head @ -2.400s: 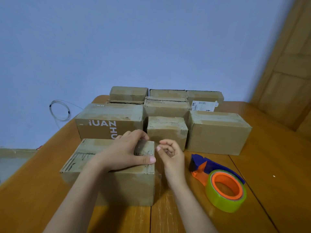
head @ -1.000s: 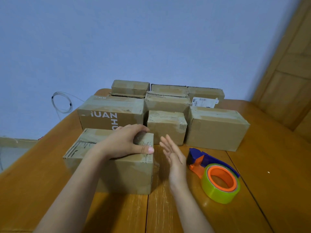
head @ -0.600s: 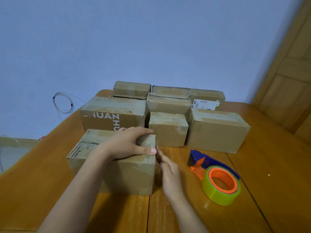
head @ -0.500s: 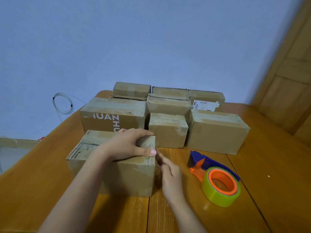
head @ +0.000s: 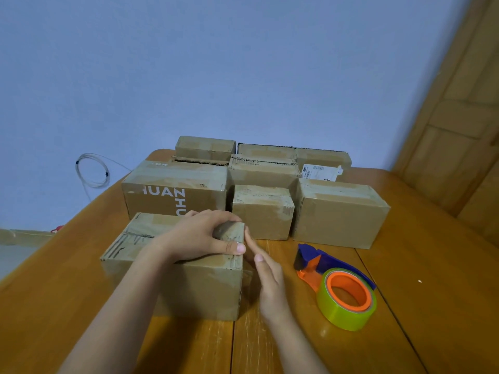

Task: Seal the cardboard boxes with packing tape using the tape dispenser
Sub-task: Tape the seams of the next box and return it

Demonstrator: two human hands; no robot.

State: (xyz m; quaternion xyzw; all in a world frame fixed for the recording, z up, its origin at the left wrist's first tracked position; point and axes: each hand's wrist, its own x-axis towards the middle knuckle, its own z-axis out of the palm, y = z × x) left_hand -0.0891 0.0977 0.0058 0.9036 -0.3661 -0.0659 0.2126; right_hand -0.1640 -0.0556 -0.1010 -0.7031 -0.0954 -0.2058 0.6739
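Your left hand (head: 201, 237) curls over the near cardboard box (head: 172, 268) at the table's (head: 432, 292) near left; your right hand (head: 266, 276) presses flat against its right side. Seven more boxes (head: 339, 211) stand behind. One tape dispenser (head: 340, 286) lies right.

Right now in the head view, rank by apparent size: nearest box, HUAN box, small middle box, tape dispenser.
1. nearest box, though closeness to the camera inflates it
2. HUAN box
3. small middle box and tape dispenser: look alike, unranked
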